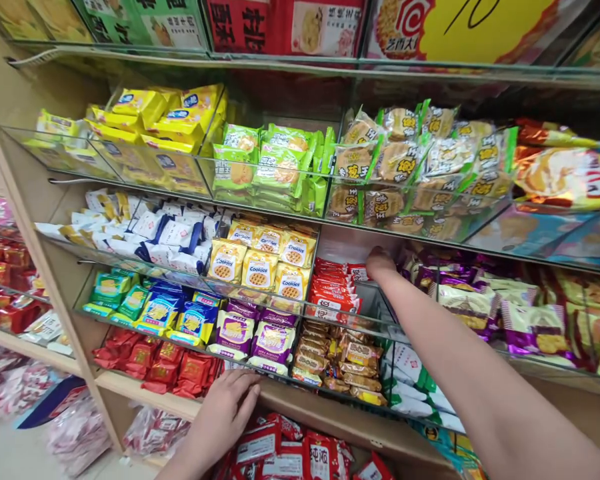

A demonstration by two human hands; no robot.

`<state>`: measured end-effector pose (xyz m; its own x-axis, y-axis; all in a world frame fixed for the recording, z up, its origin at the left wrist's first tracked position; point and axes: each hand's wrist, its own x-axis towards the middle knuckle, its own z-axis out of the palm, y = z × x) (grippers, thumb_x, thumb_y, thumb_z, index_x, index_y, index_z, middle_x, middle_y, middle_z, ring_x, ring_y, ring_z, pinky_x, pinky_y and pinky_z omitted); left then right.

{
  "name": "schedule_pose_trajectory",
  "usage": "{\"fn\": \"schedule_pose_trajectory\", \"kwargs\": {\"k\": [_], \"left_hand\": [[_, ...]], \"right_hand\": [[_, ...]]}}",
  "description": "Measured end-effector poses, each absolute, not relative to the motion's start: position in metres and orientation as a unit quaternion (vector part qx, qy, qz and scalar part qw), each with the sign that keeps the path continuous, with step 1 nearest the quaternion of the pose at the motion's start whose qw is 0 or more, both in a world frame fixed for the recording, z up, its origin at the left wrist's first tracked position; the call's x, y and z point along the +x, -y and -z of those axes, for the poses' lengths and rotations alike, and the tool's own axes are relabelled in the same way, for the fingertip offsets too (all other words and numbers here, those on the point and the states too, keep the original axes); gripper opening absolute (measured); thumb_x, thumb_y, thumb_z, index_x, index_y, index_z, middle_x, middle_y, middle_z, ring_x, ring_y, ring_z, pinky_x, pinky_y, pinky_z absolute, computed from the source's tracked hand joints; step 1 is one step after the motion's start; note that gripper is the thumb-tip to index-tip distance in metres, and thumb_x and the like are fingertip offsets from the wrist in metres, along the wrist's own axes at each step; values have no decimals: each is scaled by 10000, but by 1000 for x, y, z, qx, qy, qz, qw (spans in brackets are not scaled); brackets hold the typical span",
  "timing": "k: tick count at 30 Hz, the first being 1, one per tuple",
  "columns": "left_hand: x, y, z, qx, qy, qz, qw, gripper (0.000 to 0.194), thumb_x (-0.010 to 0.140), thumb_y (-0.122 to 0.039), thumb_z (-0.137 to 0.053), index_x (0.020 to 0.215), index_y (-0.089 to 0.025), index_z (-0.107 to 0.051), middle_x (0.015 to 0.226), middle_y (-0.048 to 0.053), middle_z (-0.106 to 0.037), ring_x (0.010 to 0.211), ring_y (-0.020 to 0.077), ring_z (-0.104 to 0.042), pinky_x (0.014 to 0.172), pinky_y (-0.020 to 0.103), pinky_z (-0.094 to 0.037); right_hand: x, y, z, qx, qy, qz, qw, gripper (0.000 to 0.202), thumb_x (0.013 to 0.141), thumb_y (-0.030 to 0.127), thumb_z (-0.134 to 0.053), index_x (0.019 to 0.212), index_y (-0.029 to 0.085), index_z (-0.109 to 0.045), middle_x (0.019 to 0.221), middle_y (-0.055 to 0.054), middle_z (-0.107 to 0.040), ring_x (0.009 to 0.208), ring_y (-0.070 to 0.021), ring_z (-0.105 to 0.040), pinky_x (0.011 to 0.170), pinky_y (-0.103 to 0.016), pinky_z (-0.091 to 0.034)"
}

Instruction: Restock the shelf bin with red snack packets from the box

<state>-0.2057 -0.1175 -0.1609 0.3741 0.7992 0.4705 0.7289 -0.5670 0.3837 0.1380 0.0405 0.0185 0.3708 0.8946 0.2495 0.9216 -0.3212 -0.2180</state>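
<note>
The left hand's (223, 408) fingers bend, slightly parted, at the cardboard box's (325, 407) rim—probably steadying it, though any grip is unclear. The right hand's (380, 262) fingers are hidden, their hold unknowable, beside upright red snack packets (330, 290), apparently rowed for neat display—loose red packets (287, 457) fill the box.

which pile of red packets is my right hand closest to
The row of red packets just right of the yellow cookie packs; your right hand is at its back end, while the other red piles lie farther off.
</note>
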Motion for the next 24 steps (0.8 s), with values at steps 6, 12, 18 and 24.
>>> {"fn": "schedule_pose_trajectory", "kwargs": {"k": [6, 12, 18, 24], "left_hand": [[-207, 116, 166, 835, -466, -288, 54, 232, 878, -302, -418, 999, -234, -603, 987, 41, -666, 944, 204, -602, 845, 368, -495], [-206, 112, 168, 838, -466, -279, 50, 224, 882, -300, -415, 1003, -225, -588, 987, 42, -659, 943, 198, -597, 847, 358, -487], [-204, 117, 165, 839, -462, -281, 60, 227, 888, -283, -398, 980, -203, -589, 969, 48, -660, 929, 200, -590, 844, 369, -471], [-202, 124, 158, 833, -469, -281, 80, 233, 893, -270, -385, 948, -196, -600, 939, 46, -659, 893, 195, -582, 829, 368, -459]], "right_hand": [[138, -44, -17, -855, 512, -1, 78, 292, 850, 296, -526, 1095, 138, -539, 1134, -88, -555, 984, -199, -560, 821, -408, -475], [135, -44, -15, -839, 541, 6, 56, 302, 845, 297, -535, 1104, 143, -536, 1146, -92, -547, 996, -200, -554, 829, -396, -471], [130, -36, -9, -858, 510, 34, 53, 327, 848, 292, -527, 1139, 143, -511, 1193, -97, -519, 1002, -204, -551, 805, -396, -487], [114, -6, -36, -837, 531, 94, 93, 364, 828, 198, -492, 1167, 66, -502, 1208, -231, -472, 1022, -285, -559, 754, -374, -476]]}}
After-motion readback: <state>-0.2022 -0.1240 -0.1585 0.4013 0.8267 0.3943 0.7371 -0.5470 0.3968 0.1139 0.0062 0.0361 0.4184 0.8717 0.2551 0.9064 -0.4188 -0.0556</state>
